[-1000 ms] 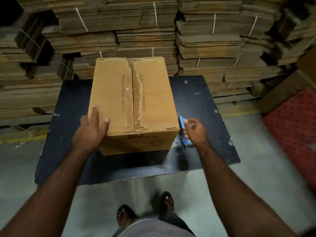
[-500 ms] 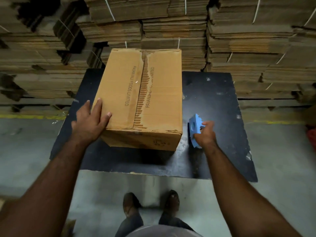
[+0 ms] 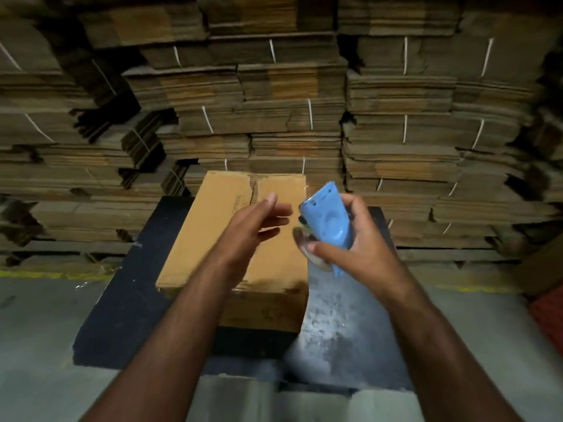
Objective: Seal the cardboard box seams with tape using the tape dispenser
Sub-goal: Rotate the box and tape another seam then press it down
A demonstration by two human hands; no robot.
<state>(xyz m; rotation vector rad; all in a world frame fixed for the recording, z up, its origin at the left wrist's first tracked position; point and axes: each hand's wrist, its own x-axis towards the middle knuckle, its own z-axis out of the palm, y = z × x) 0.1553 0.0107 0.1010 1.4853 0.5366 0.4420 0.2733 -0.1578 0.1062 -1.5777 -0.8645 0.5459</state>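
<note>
A closed brown cardboard box [image 3: 210, 236] stands on a black table [image 3: 122, 300], its centre seam running away from me. My right hand [image 3: 356, 248] grips a blue tape dispenser [image 3: 327, 220], raised in the air just right of the box top, its nose pointing up. A clear tape roll shows at the dispenser's lower left. My left hand [image 3: 259, 222] hovers over the box with fingers spread, close to the dispenser's left side and touching nothing.
Tall stacks of flattened, strapped cardboard sheets [image 3: 274, 102] fill the wall behind the table. Grey concrete floor [image 3: 36, 345] lies around the table, with a yellow line at the left. Something red [image 3: 548, 312] sits at the right edge.
My right hand has lifted the blue dispenser off the table to above the box's right edge. My left hand has left the box's near left corner and risen toward the dispenser.
</note>
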